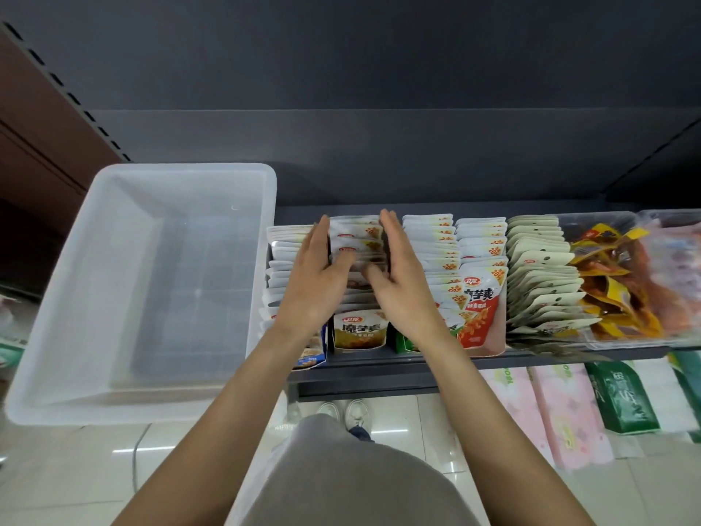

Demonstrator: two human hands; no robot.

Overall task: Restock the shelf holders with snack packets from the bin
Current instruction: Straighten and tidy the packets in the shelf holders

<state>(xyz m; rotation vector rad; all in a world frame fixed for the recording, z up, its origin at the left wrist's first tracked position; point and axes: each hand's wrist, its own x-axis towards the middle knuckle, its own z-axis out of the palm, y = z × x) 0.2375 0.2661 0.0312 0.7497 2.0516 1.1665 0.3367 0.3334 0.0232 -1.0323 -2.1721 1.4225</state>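
Observation:
A clear plastic bin [60, 336] sits at the left of the shelf with nothing visible inside. Rows of white snack packets stand in holders on the shelf. My left hand [315, 282] and my right hand [402, 282] flank the yellow-fronted row of packets [358, 332], straight fingers pressing its two sides, thumbs lying over the packet tops. To its left stands a blue-fronted row [282, 260]. On the right come a green-fronted row [432, 244], a red-fronted row [481, 305] and a pale row [542, 275].
Clear trays hold loose yellow and orange packets [614, 282] and pink ones [675, 260] at the far right. Below the dark shelf edge [379, 368] lie pink and green tissue packs [569, 411]. My shoes [345, 411] stand on the tiled floor.

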